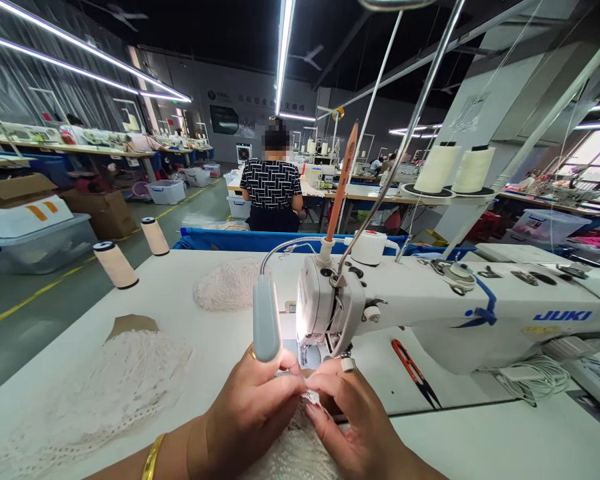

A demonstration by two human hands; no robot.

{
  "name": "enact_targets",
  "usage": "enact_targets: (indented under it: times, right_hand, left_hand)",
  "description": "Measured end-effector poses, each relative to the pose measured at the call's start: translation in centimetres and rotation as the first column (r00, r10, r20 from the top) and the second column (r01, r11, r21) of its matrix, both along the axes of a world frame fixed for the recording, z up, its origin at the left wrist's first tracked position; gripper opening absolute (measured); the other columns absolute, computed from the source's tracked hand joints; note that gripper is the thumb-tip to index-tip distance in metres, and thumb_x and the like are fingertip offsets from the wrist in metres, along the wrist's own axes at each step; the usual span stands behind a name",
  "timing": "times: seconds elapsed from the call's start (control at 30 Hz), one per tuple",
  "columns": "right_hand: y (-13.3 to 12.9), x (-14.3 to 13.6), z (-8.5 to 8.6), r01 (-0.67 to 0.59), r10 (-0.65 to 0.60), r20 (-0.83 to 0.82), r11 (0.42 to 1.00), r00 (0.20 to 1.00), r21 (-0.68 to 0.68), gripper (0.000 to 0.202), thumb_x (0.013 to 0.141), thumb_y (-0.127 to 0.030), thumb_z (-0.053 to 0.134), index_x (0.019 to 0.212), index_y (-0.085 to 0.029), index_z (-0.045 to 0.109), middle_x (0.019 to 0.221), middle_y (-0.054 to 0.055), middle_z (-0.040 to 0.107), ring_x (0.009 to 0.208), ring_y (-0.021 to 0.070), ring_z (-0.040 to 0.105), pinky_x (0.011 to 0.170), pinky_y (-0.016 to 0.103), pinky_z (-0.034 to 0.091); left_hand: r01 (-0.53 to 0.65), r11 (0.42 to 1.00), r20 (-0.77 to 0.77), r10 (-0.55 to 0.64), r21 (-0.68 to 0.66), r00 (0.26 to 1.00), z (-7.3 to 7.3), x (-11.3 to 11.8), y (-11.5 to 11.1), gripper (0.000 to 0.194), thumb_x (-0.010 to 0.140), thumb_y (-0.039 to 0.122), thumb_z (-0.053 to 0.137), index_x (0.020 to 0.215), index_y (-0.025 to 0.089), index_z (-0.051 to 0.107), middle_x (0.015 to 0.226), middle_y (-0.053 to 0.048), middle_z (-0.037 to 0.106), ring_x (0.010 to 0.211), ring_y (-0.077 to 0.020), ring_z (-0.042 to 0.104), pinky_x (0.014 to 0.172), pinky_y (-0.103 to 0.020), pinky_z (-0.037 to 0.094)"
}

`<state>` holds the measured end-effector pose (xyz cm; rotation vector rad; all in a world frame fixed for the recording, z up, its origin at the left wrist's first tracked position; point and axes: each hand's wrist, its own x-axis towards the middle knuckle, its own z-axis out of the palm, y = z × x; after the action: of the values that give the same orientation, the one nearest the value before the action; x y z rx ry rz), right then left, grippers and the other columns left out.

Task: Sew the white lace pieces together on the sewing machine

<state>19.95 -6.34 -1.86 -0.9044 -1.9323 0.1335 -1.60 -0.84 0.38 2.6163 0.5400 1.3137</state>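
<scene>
Both hands pinch the edge of a white lace fabric [300,447] just in front of the needle area of a white sewing machine [325,307]. My left hand [257,407], with a gold bracelet at the wrist, has thumb and fingers closed on the lace. Close beside it, my right hand [353,413] grips the same edge, its thumb and fingertips pressed together. A grey lamp head [267,320] partly covers the view above my left hand. The lower part of the lace hangs between the wrists.
White lace pieces [145,373] lie at the left, another pile [230,285] behind. Two thread cones [116,265] [155,237] stand at the table's left edge. Orange-handled snips [415,372] rest right of the needle. A person [273,183] sits ahead, facing away.
</scene>
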Motion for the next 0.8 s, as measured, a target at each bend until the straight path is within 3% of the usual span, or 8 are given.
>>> enact_targets:
  times: [0.13, 0.37, 0.47, 0.57, 0.6, 0.67, 0.73, 0.8]
  right_hand:
    - [0.1, 0.0, 0.4, 0.002, -0.003, -0.019, 1.000, 1.000, -0.029, 0.026, 0.098, -0.009, 0.058, 0.114, -0.028, 0.062, 0.094, 0.001, 0.071, 0.088, 0.0206, 0.069, 0.077, 0.030, 0.058]
    - [-1.6, 1.4, 2.1, -0.082, 0.082, -0.007, 0.996, 0.997, -0.046, 0.016, 0.103, -0.016, 0.056, 0.110, -0.029, 0.060, 0.095, -0.001, 0.075, 0.084, 0.0182, 0.071, 0.076, 0.028, 0.058]
    - [-4.0, 3.0, 4.6, -0.170, 0.174, -0.012, 0.944, 0.985, -0.282, 0.009, 0.106, -0.023, 0.065, 0.101, -0.030, 0.061, 0.085, -0.006, 0.074, 0.069, 0.0143, 0.069, 0.063, 0.022, 0.054]
    - [-4.7, 3.6, 6.7, -0.210, 0.208, -0.068, 0.807, 0.976, -0.551, 0.014, 0.107, -0.031, 0.065, 0.093, -0.028, 0.063, 0.078, -0.005, 0.071, 0.063, 0.0141, 0.065, 0.053, 0.021, 0.049]
    - [-4.2, 3.4, 7.0, -0.192, 0.198, -0.059, 0.762, 0.978, -0.618, 0.014, 0.106, -0.029, 0.065, 0.093, -0.027, 0.064, 0.079, -0.005, 0.071, 0.064, 0.0140, 0.064, 0.053, 0.020, 0.048]
    - [-2.3, 2.6, 6.5, -0.068, 0.102, 0.016, 0.765, 0.995, -0.640, 0.017, 0.098, -0.014, 0.064, 0.085, -0.025, 0.061, 0.075, -0.005, 0.068, 0.064, 0.0137, 0.062, 0.053, 0.020, 0.045]
    - [0.0, 1.5, 5.3, 0.110, 0.020, 0.201, 0.783, 0.979, -0.612, 0.026, 0.092, -0.005, 0.060, 0.075, -0.024, 0.058, 0.064, -0.007, 0.061, 0.058, 0.0132, 0.058, 0.049, 0.021, 0.037]
    - [2.0, 0.4, 3.9, 0.217, -0.053, 0.295, 0.802, 0.954, -0.557, 0.024, 0.090, -0.005, 0.063, 0.077, -0.024, 0.059, 0.067, -0.006, 0.065, 0.062, 0.0148, 0.061, 0.054, 0.022, 0.040]
  left_hand:
    - [-0.004, 1.000, 0.026, 0.005, -0.014, 1.000, 0.3, 0.3, 0.0, 0.021, 0.099, 0.004, 0.061, 0.103, 0.022, 0.072, 0.094, -0.004, 0.070, 0.084, -0.0187, 0.068, 0.072, -0.030, 0.057]
    - [-0.011, 0.992, 0.028, 0.014, -0.126, 1.000, 1.0, 0.9, -2.1, 0.018, 0.101, 0.011, 0.058, 0.096, 0.023, 0.069, 0.095, -0.004, 0.070, 0.085, -0.0191, 0.067, 0.075, -0.031, 0.054]
    - [0.161, 0.942, 0.081, -0.144, -0.293, 0.986, 0.8, 1.3, -3.8, 0.015, 0.103, 0.026, 0.063, 0.089, 0.024, 0.066, 0.093, -0.004, 0.069, 0.083, -0.0189, 0.066, 0.071, -0.030, 0.054]
    - [0.281, 0.811, 0.104, -0.266, -0.512, 0.958, 0.6, 1.4, -4.4, 0.021, 0.104, 0.040, 0.064, 0.090, 0.024, 0.063, 0.094, -0.003, 0.070, 0.082, -0.0183, 0.066, 0.071, -0.028, 0.056]
    - [0.239, 0.775, 0.066, -0.248, -0.585, 0.967, 0.5, 1.4, -4.3, 0.020, 0.103, 0.040, 0.063, 0.091, 0.024, 0.063, 0.096, -0.003, 0.070, 0.085, -0.0191, 0.067, 0.074, -0.029, 0.056]
    - [0.031, 0.752, -0.112, -0.139, -0.659, 0.984, 0.2, 1.4, -3.4, 0.018, 0.101, 0.035, 0.062, 0.087, 0.023, 0.062, 0.094, -0.003, 0.070, 0.089, -0.0218, 0.066, 0.078, -0.033, 0.055]
    - [-0.196, 0.790, -0.316, 0.003, -0.581, 0.949, -0.5, 1.2, -2.1, 0.020, 0.097, 0.027, 0.061, 0.078, 0.022, 0.057, 0.087, -0.004, 0.068, 0.085, -0.0240, 0.063, 0.077, -0.037, 0.052]
    - [-0.291, 0.853, -0.398, 0.109, -0.433, 0.911, -1.3, 1.1, -0.9, 0.018, 0.094, 0.022, 0.061, 0.077, 0.021, 0.056, 0.084, -0.004, 0.066, 0.082, -0.0250, 0.060, 0.074, -0.038, 0.049]
